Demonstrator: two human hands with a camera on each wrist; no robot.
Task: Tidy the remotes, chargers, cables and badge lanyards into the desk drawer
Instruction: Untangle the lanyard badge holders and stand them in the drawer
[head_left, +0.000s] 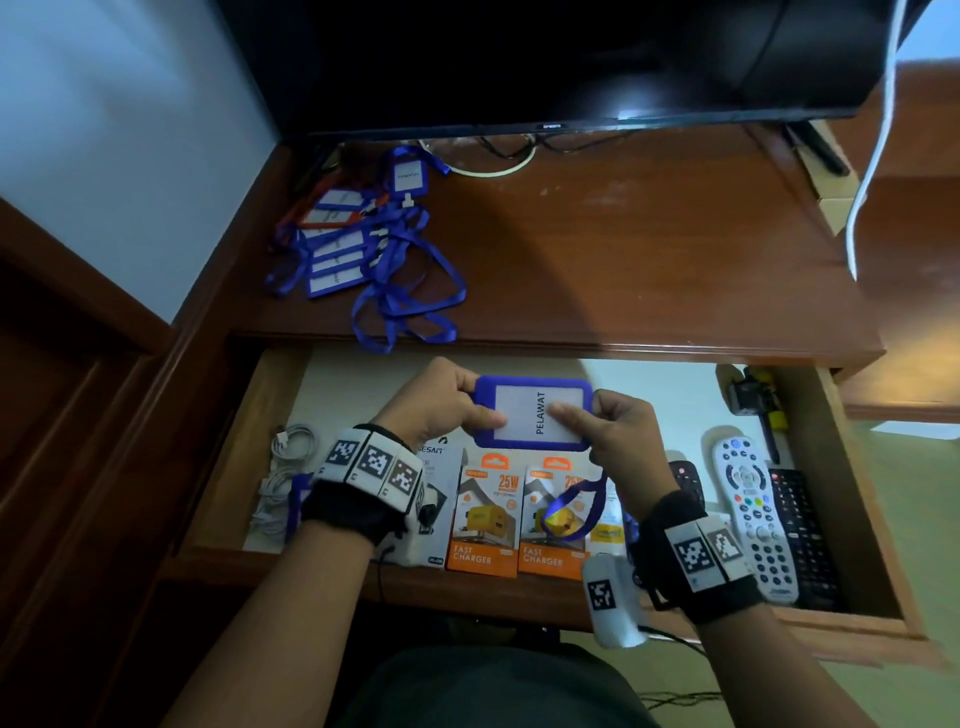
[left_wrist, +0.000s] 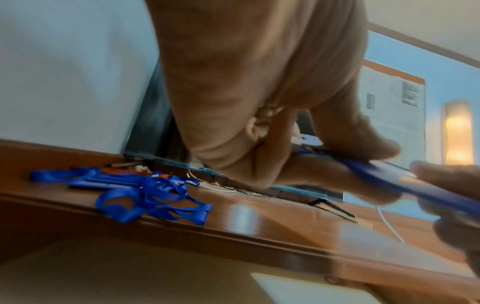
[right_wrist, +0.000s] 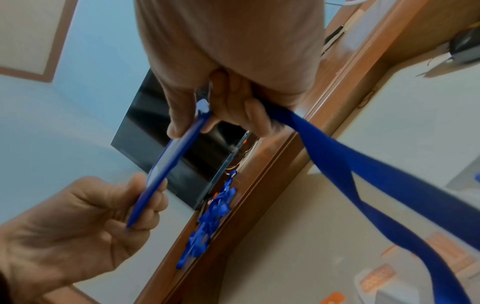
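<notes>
Over the open drawer (head_left: 270, 415), both hands hold a blue badge holder (head_left: 524, 413) printed PELAWAT. My left hand (head_left: 447, 402) pinches its left edge, thumb on the card face. My right hand (head_left: 608, 431) pinches its right edge, and the blue lanyard strap (head_left: 576, 506) hangs from it over the charger boxes. The left wrist view shows the badge holder (left_wrist: 405, 181) edge-on, as does the right wrist view (right_wrist: 168, 164), where the strap (right_wrist: 363, 168) trails right. A pile of blue and orange badge lanyards (head_left: 363, 244) lies on the desk top, back left.
In the drawer lie white cables (head_left: 283, 467) at the left, orange fast-charger boxes (head_left: 485, 519) in the middle, and a white remote (head_left: 753, 514) and black remote (head_left: 802, 535) at the right. A television (head_left: 545, 57) stands at the desk's back. A white cable (head_left: 878, 145) hangs at right.
</notes>
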